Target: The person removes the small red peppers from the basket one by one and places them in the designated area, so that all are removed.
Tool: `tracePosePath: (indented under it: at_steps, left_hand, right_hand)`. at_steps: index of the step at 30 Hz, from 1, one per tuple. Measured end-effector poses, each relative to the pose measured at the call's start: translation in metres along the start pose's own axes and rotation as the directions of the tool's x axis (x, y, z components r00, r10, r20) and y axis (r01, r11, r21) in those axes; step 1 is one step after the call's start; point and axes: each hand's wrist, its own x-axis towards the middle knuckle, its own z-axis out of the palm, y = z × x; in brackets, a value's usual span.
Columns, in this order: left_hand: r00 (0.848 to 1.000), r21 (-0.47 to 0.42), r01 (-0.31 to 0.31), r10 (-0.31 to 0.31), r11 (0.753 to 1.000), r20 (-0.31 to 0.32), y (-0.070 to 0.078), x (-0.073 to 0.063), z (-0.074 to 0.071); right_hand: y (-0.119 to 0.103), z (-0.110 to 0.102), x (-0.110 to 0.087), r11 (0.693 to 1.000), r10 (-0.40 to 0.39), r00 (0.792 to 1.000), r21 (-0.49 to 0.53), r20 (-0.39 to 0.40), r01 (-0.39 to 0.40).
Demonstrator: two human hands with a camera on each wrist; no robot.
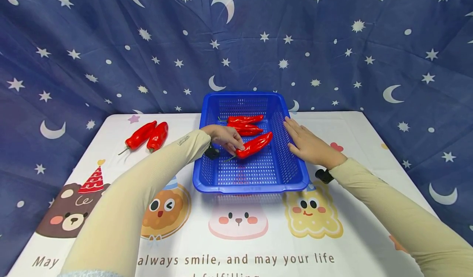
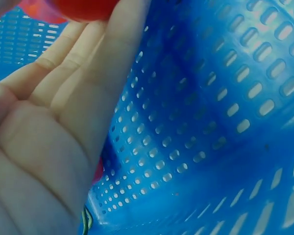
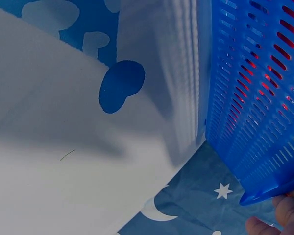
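In the head view, my left hand point(image 1: 224, 137) pinches a long red pepper point(image 1: 256, 145) by its stem end, inside the blue plastic basket point(image 1: 251, 190). The left wrist view shows the pepper point(image 2: 85, 7) at the fingertips, cut off by the top edge. Two more red peppers, one farther back point(image 1: 246, 118) and one nearer point(image 1: 251, 129), lie in the basket behind the held one; my hand partly covers the nearer. With fingers straight, my right hand point(image 1: 308, 145) rests against the basket's right rim. Only some of its fingers point(image 3: 286, 210) appear in the right wrist view.
Left of the basket, two red peppers, one left point(image 1: 141, 135) and one right point(image 1: 158, 136), lie side by side on the white printed tablecloth point(image 1: 236, 248). A dark blue curtain point(image 1: 251, 30) with moons and stars hangs behind the table and along its sides.
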Motion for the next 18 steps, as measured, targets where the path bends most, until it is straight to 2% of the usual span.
tracePosePath:
  at_steps: [10, 18]
  left_hand:
    - [0.994, -0.038, -0.085, 0.082, 0.996, -0.073, 0.001, -0.0011, -0.0034]
    - [0.975, -0.117, -0.175, 0.156, 0.978, -0.158, 0.0021, -0.0051, -0.0037]
  right_hand:
    - [-0.0012, -0.0007, -0.0002, 1.0, 0.0, 1.0, -0.006, -0.005, 0.0]
    - [-0.002, -0.0028, -0.0019, 0.999, -0.036, 0.999, 0.005, -0.023, 0.036]
